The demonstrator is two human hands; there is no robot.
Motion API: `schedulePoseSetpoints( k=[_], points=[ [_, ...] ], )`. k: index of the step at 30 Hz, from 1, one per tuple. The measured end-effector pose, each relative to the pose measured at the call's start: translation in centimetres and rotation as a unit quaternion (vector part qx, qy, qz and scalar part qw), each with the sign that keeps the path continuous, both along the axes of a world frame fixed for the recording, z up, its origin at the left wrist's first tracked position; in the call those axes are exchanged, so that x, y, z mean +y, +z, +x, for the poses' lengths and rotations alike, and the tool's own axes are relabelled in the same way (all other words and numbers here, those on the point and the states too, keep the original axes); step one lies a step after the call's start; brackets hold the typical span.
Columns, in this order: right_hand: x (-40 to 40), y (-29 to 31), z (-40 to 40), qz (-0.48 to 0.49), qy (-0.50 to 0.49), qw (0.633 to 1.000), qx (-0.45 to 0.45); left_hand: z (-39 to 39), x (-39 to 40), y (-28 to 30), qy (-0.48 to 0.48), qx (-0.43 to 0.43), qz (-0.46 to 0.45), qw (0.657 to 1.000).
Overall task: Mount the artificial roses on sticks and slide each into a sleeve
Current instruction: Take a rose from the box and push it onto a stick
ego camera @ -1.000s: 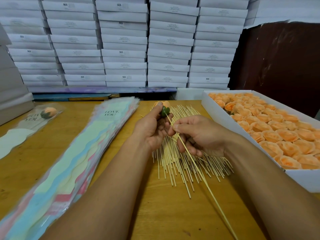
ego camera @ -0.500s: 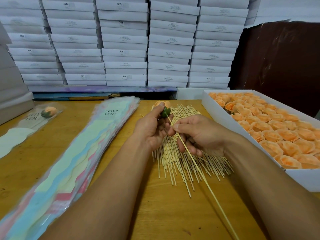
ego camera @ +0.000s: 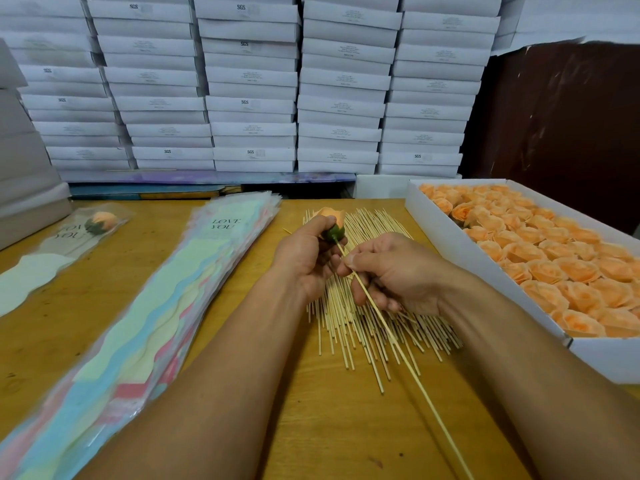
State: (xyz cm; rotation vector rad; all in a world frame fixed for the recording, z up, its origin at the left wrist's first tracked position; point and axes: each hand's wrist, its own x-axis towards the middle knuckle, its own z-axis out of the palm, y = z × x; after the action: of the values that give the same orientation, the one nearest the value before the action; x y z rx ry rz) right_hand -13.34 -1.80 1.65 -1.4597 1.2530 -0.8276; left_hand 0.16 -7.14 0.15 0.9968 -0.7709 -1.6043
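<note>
My left hand [ego camera: 306, 258] grips an orange artificial rose [ego camera: 333, 221] by its green base, above the middle of the table. My right hand [ego camera: 398, 271] pinches a thin wooden stick [ego camera: 398, 344] whose tip meets the green base; the stick runs down toward the lower right. Under both hands lies a spread pile of sticks [ego camera: 349, 327]. A long stack of pastel "LOVE YOU" sleeves [ego camera: 145, 323] lies to the left. At the far left, a finished rose rests inside a sleeve [ego camera: 69, 237].
A white box [ego camera: 485, 271] full of orange roses [ego camera: 561, 268] stands on the right side of the wooden table [ego camera: 329, 427]. Stacks of white boxes [ego camera: 249, 84] form a wall along the back. More grey boxes [ego camera: 24, 188] stand at the far left.
Both hands stay almost in place. The rose sits a little higher in my left hand, and the stick's tip stays at its green base.
</note>
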Motion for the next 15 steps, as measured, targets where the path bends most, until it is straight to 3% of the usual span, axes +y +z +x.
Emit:
schedulePoseSetpoints(
  k=[15],
  points=[
    [-0.39, -1.01, 0.89, 0.005, -0.039, 0.999, 0.015, 0.04, -0.66, -0.68, 0.023, -0.033, 0.020, 0.999]
  ],
)
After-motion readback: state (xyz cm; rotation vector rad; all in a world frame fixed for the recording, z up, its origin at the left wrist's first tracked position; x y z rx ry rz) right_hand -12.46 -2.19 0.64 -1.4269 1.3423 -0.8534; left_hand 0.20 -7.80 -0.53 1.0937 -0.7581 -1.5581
